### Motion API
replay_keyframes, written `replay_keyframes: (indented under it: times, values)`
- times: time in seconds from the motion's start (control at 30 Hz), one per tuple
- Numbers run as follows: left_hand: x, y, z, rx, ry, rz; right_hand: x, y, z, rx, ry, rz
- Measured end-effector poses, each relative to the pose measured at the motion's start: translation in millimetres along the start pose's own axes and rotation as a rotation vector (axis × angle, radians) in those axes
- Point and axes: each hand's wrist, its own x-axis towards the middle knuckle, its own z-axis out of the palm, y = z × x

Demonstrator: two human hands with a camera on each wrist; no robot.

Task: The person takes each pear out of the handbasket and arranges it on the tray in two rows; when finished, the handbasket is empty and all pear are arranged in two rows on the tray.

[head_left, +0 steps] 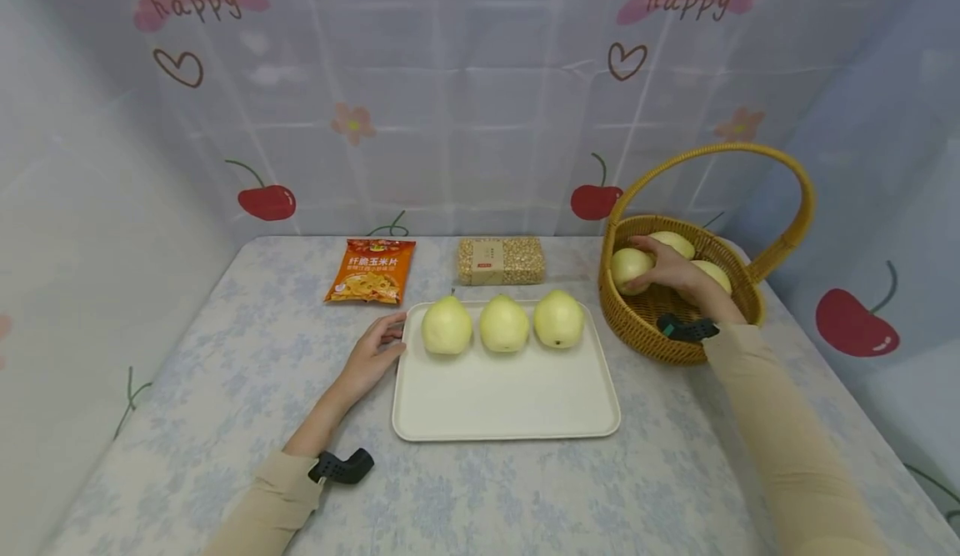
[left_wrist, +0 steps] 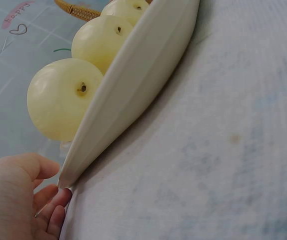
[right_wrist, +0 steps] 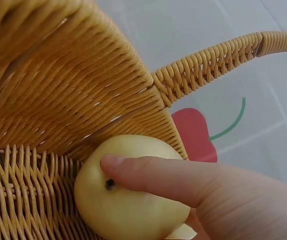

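My right hand (head_left: 672, 272) reaches into the wicker basket (head_left: 633, 327) and grips a pale yellow-green pear (head_left: 628, 267) at its left side. In the right wrist view the thumb (right_wrist: 148, 172) lies across this pear (right_wrist: 128, 210) near its dark dimple; the other fingers are mostly hidden. Two more pears, one at the back (head_left: 672, 243) and one at the right (head_left: 714, 274), lie in the basket. My left hand (head_left: 372, 352) touches the left rim of a white tray (head_left: 506, 406), fingers loosely bent. Three pears (head_left: 504, 323) stand in a row along the tray's far side.
An orange snack bag (head_left: 371, 271) lies behind the tray at the left. Beside it is a clear pack of pale grains (head_left: 501, 261). The basket's tall handle (head_left: 806, 206) arches over the right hand. A printed curtain (head_left: 480, 106) hangs behind the table.
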Motion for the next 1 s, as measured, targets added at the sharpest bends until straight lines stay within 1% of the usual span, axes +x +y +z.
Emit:
replay_keyframes:
  times: [0.13,0.27,0.47,0.7,0.83,0.9,1.0]
  values:
    - [5.1,-20.9,3.1,-0.015,0.009,-0.006,0.0,3,1,0.001,0.008,-0.010]
    - [6.1,-26.3,3.9,-0.012,0.006,-0.009,0.9,4,-1,0.002,0.026,-0.012]
    - [6.0,-26.0,2.3,-0.021,0.008,-0.016,1.7,2,-1,0.035,0.048,-0.004]
    - [4.8,-25.7,-1.5,0.008,0.003,-0.003,3.8,-1,1,0.078,0.076,0.000]
    - [5.8,-25.6,-0.8,-0.004,0.003,-0.002,-1.0,-8,-4,0.062,0.125,0.009]
    - [3.4,-17.3,-1.0,-0.010,-0.006,-0.014,-6.2,-14,-8,0.056,0.156,0.018]
    - [3.1,-13.5,0.0,-0.023,-0.006,-0.031,-14.8,-24,-14,0.073,0.197,0.041]
